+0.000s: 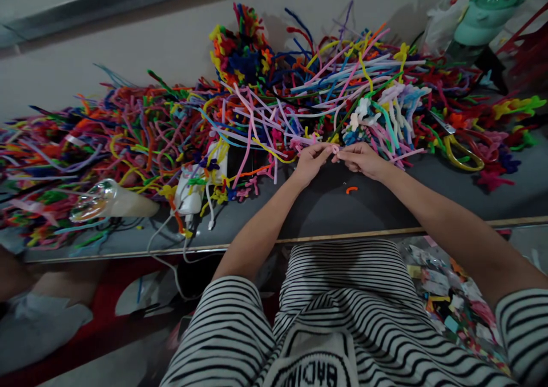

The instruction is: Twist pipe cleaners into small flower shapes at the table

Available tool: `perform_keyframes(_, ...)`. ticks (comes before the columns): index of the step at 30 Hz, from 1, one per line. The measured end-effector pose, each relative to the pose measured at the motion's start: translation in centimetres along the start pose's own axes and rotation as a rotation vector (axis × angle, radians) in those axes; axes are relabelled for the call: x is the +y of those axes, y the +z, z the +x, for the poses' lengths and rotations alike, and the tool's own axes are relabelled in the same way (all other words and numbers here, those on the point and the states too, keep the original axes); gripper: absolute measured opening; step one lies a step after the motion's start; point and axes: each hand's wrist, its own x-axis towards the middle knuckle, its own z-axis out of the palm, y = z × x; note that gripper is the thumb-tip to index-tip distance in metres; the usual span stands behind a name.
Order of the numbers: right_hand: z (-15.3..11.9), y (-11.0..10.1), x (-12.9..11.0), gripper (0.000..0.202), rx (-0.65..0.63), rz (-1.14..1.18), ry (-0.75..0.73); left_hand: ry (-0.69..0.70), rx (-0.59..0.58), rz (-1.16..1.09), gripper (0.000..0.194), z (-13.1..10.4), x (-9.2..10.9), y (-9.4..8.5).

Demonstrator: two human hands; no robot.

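Observation:
Both hands meet over the front part of the grey table, fingertips pinched on a small pink pipe cleaner piece point(335, 148) bent into a loop. My left hand point(315, 160) grips it from the left, thumb and forefinger together. From the other side my right hand point(360, 160) pinches it too, the remaining fingers curled. Just below them on the table lies a short curved orange pipe cleaner piece point(351, 190). Behind the hands rises a heap of long pipe cleaners point(274, 110) in many colours, with pale bent pieces point(363, 110) close to my right hand.
Yellow-handled scissors point(460, 153) lie to the right. On the left are a white power strip point(188, 196) with cables and a tipped cup point(128, 200). A mint-green container point(477, 19) stands at the back right. Scraps point(449, 295) litter the floor. Another person's leg point(51, 295) shows at lower left.

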Motion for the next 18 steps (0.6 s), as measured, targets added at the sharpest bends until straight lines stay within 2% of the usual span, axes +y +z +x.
perform_keyframes(4, 0.1, 0.0, 0.3, 0.040, 0.066, -0.170, -0.049, 0.116, 0.055, 0.029, 0.039, -0.2, 0.2, 0.1)
perform_keyframes(7, 0.0, 0.1, 0.3, 0.037, 0.141, -0.394, -0.124, 0.145, 0.117, 0.179, 0.027, -0.5, 0.8, 0.0)
perform_keyframes(11, -0.3, 0.6, -0.2, 0.036, 0.197, -0.610, -0.189, 0.250, 0.173, 0.393, 0.014, -1.1, 1.5, 0.2)
perform_keyframes(15, -0.6, 1.2, -0.5, 0.043, 0.209, -0.681, -0.231, 0.307, 0.221, 0.493, 0.014, -1.6, 2.0, 0.6)
perform_keyframes(18, -0.6, 1.3, -0.5, 0.042, 0.222, -0.642, -0.253, 0.297, 0.237, 0.460, 0.015, -1.6, 2.0, 0.9)
